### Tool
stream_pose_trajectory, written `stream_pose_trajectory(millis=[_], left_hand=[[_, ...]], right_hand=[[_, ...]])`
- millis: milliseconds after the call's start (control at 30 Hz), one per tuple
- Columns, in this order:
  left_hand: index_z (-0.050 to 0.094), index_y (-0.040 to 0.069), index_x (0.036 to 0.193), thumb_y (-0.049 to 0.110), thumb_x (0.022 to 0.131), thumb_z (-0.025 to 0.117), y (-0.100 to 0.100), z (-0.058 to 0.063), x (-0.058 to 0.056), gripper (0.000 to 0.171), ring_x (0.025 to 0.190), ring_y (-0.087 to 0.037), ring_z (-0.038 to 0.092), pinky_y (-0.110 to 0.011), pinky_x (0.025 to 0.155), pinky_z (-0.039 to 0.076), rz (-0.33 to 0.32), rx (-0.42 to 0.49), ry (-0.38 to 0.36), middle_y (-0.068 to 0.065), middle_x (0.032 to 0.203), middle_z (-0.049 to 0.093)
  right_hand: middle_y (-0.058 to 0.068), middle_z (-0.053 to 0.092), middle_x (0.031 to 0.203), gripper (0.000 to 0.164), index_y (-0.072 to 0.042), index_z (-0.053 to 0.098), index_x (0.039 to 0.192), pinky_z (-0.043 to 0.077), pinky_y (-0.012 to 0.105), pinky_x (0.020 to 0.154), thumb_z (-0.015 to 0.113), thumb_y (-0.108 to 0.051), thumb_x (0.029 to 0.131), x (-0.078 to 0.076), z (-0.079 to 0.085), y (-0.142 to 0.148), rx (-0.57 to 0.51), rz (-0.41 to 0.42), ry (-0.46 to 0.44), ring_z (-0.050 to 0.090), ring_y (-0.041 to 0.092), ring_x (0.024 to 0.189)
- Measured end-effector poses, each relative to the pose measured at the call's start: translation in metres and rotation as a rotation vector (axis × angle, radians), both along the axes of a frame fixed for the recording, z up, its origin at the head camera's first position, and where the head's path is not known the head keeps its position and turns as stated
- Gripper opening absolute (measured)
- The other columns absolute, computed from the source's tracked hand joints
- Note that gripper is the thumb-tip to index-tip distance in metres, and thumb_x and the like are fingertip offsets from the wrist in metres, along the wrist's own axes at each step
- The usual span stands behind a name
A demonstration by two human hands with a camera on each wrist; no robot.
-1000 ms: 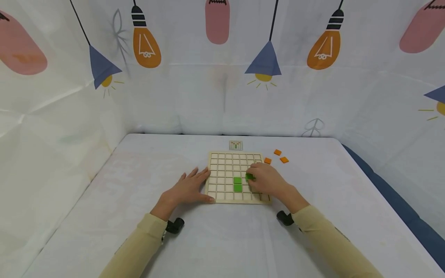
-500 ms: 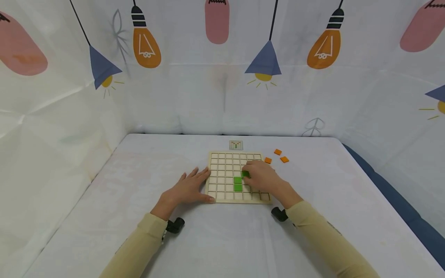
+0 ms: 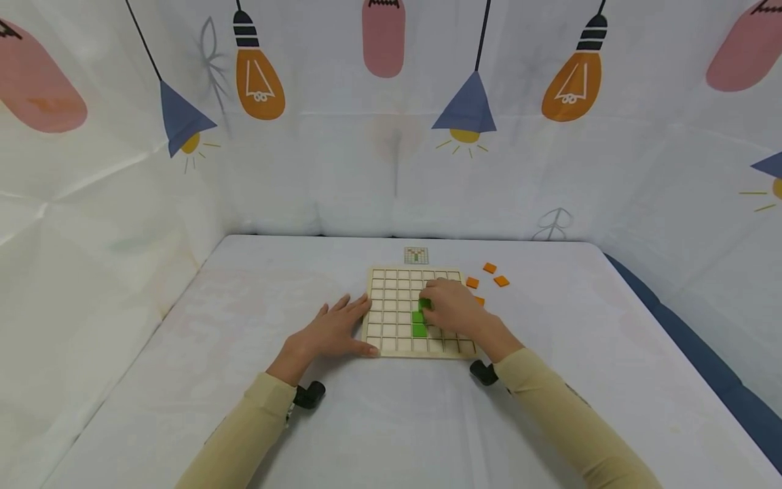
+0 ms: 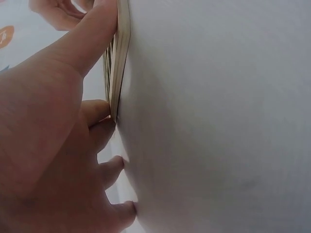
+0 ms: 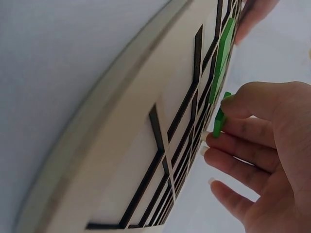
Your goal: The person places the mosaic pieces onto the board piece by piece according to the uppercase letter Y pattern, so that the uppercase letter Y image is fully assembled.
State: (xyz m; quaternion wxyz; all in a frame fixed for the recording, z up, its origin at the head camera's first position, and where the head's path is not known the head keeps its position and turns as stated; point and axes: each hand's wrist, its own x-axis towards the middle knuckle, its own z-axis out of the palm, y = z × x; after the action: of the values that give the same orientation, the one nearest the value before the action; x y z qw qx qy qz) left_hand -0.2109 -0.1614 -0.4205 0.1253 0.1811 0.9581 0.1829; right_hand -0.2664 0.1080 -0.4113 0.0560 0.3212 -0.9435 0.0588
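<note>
A wooden grid board [image 3: 389, 316] lies on the table, seen edge-on in the left wrist view. My right hand [image 3: 455, 309] pinches a small green square tile [image 5: 219, 119] between thumb and fingers, close over the board's middle. Just nearer to me, two green tiles [image 3: 419, 330] sit one behind the other in neighbouring cells. My left hand [image 3: 326, 334] rests spread at the board's left side, fingertips right at the edge and thumb at the near left corner. The right hand hides part of the board's right half.
Several orange square tiles [image 3: 501, 280] lie beside the board's far right corner, one partly behind the right hand. Behind the board is a small card [image 3: 416, 255] printed with a coloured grid pattern. A white sheet with lamp prints hangs beyond the white table [image 3: 293, 272].
My right hand has moved left and slightly away from me with the green tile, bringing it over to the two laid green tiles. Another orange tile has come into view. The left hand stays put.
</note>
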Motion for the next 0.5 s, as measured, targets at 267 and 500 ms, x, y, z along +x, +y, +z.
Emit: stream_pose_trajectory(millis=[267, 500], left_hand=[[0.021, 0.017, 0.16, 0.063, 0.081, 0.072, -0.0007, 0.0006, -0.0017, 0.105, 0.156, -0.036, 0.008, -0.066, 0.121, 0.009, 0.001, 0.007, -0.009, 0.001, 0.168, 0.015], [0.02, 0.019, 0.16, 0.066, 0.08, 0.071, -0.002, -0.0029, -0.0027, 0.106, 0.156, -0.034, 0.007, -0.066, 0.122, 0.009, -0.002, 0.003, -0.007, 0.002, 0.168, 0.014]], right_hand=[[-0.001, 0.069, 0.099, 0.016, -0.012, 0.076, 0.103, 0.053, 0.032, 0.078, 0.067, -0.018, 0.09, -0.0024, 0.0005, -0.0069, 0.012, -0.007, -0.011, 0.059, 0.014, 0.087], [-0.001, 0.066, 0.093, 0.015, -0.013, 0.076, 0.102, 0.049, 0.03, 0.071, 0.068, -0.02, 0.09, -0.0015, 0.0015, -0.01, 0.035, 0.006, 0.025, 0.054, 0.014, 0.081]])
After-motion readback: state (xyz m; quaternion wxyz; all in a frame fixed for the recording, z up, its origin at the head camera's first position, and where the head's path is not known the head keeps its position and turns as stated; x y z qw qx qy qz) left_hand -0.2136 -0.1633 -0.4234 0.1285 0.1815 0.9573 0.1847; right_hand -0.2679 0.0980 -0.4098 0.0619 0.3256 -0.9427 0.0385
